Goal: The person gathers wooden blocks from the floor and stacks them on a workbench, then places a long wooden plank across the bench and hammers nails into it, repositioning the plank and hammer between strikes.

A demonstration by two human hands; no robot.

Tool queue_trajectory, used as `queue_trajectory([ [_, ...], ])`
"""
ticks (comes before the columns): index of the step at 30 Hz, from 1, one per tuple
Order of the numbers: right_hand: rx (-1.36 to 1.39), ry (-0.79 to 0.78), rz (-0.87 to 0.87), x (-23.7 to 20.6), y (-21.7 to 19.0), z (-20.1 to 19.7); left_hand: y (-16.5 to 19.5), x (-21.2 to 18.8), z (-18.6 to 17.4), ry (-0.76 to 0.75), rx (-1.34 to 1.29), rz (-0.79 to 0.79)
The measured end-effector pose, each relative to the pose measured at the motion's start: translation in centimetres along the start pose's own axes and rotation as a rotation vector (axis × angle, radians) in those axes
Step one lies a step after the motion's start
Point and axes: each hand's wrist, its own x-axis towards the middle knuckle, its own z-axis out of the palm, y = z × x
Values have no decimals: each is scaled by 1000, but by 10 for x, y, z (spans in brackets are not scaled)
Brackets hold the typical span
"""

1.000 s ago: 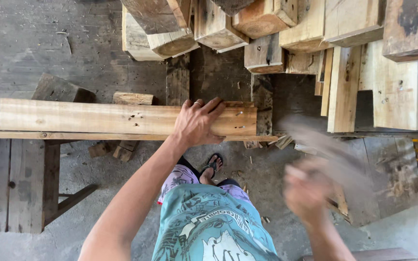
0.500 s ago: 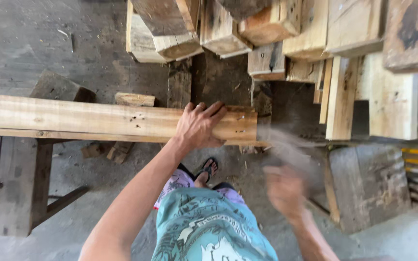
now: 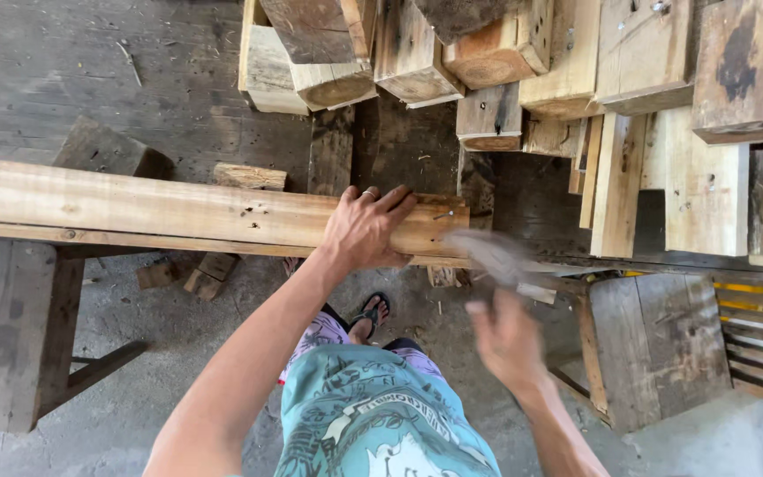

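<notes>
left hand [image 3: 366,228] flat on plank [image 3: 178,210], pinning it | plank lies left-right | right hand [image 3: 507,340] grips blurred hammer [image 3: 487,256] beside plank's right end

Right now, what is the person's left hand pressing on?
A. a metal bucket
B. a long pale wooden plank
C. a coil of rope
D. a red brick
B: the left hand lies flat on the long pale wooden plank, near its right end, while the right hand grips a blurred tool close to that end.
</notes>
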Motion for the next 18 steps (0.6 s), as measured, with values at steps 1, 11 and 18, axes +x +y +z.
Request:
queue_trajectory([
  [1, 78, -62, 7, -5, 3, 17, 1, -1, -1, -3, -17, -16],
  [11, 714, 525, -188, -4, 16, -20, -3, 4, 6, -21, -13, -25],
  [18, 239, -12, 48, -21, 49, 53, 3, -1, -1, 22, -43, 7],
])
